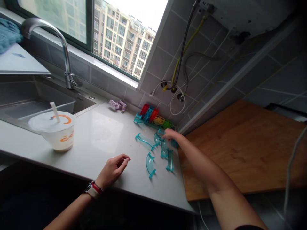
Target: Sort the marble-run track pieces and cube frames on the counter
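My right hand (pixel 169 134) reaches to the far right of the worktop, fingers closed at the end of a clear teal plastic track piece (pixel 157 138). More teal track pieces lie around it: a wavy one (pixel 145 140), a curved one (pixel 150 164) and a straight one (pixel 170 159). Another straight piece (pixel 163 148) is just below my fingers. My left hand (pixel 114 169) hovers by the front edge, loosely curled with a gap between thumb and forefinger, holding nothing. Behind the tracks stands a row of red, blue, yellow and green plastic blocks (pixel 153 115).
A lidded drink cup (pixel 59 132) with a straw stands on the left of the white worktop (pixel 96 140), beside a steel sink (pixel 82 103) and tap (pixel 68 64). A crumpled purple item (pixel 117 105) lies near the wall. A wooden board (pixel 230 147) borders the right side.
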Available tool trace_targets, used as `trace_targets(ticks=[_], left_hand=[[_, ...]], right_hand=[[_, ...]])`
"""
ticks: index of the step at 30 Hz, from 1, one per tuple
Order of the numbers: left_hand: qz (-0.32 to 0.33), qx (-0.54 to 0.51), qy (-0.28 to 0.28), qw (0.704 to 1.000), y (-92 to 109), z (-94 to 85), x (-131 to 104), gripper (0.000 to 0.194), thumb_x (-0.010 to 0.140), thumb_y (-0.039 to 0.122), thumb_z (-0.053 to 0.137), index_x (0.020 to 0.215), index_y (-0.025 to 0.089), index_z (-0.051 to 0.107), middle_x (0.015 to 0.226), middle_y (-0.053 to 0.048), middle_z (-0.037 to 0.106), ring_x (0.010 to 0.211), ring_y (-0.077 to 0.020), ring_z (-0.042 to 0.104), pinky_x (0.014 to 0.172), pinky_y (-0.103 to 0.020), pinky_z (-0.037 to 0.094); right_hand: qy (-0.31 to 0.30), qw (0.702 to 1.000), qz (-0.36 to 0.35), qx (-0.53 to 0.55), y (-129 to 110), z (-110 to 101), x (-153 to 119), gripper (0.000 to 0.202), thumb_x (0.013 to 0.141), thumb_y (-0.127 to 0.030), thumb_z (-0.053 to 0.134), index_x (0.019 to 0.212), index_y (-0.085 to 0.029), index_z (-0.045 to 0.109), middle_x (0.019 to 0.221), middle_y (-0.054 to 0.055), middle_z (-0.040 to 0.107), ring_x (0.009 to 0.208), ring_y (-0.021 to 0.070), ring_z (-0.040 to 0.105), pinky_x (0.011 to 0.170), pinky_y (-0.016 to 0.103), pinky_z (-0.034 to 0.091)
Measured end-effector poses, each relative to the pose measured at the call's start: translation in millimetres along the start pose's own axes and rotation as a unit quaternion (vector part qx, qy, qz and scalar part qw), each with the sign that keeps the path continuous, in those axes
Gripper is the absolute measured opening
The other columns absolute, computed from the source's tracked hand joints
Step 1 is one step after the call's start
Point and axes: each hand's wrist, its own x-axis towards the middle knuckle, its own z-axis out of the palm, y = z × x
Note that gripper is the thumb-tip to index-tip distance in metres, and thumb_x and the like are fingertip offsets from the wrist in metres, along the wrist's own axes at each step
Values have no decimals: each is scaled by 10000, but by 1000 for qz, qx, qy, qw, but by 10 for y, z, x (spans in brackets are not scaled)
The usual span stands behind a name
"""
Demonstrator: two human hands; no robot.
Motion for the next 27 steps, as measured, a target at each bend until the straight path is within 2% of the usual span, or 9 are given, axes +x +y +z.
trace_targets(ticks=[6,13,20,27], left_hand=[[-11,7,4,1000,20,-5,1,319,986,478,543,983,194,690,588,51,504,537,-125,461,525,-233,361],[-14,23,1,1000,2,-5,9,319,974,487,563,985,195,693,569,55,489,532,-125,459,509,-225,351],[-9,0,-2,1000,-17,-7,10,323,972,486,566,1004,188,686,573,53,498,518,-124,460,497,-223,344],[6,-22,-10,1000,6,-32,4,315,973,472,561,990,186,692,567,45,511,522,-135,492,519,-230,375]], right_hand=[[-36,997,42,58,45,173,47,336,993,-369,666,1247,-150,638,1224,97,672,1023,227,692,874,420,601],[-78,987,90,108,244,176,19,360,999,-376,654,1287,-163,620,1272,102,654,1066,240,681,900,444,593],[-129,972,161,115,510,296,-192,362,998,-365,657,1299,-169,614,1284,102,648,1075,243,679,905,450,593],[-106,971,166,135,471,513,-433,347,999,-366,657,1281,-167,623,1264,97,657,1057,236,683,891,439,597]])
